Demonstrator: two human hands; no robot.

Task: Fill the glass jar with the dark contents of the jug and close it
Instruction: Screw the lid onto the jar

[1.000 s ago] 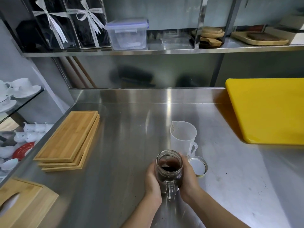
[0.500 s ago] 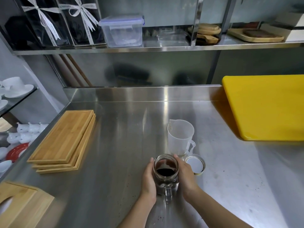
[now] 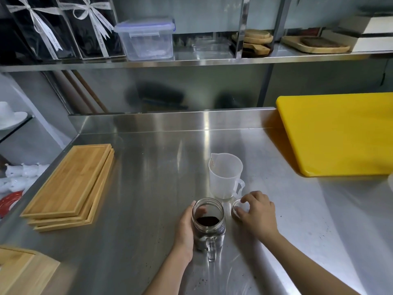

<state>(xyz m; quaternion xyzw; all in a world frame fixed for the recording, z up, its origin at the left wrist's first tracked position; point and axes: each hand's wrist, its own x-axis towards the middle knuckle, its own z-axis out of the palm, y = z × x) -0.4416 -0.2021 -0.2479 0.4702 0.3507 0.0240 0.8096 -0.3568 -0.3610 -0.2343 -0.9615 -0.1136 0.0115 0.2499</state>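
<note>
The glass jar (image 3: 209, 225), a handled mason mug, stands open on the steel counter with dark grounds filling its lower part. My left hand (image 3: 185, 228) wraps its left side. The round metal lid (image 3: 238, 207) lies flat just right of the jar. My right hand (image 3: 256, 211) rests over the lid, its fingertips touching the lid's rim and most of the lid covered. Behind them stands the translucent plastic jug (image 3: 225, 175), upright and nearly empty, with brown residue at its spout.
A yellow cutting board (image 3: 338, 133) lies at the right rear. Stacked bamboo trays (image 3: 70, 186) sit at the left, a wooden box (image 3: 23, 271) at the near left. Dark specks dot the counter (image 3: 148, 167). A shelf above holds a plastic container (image 3: 148, 39).
My right hand has left the jar's right side and moved onto the lid beside it. My left hand still holds the jar, which stays in place.
</note>
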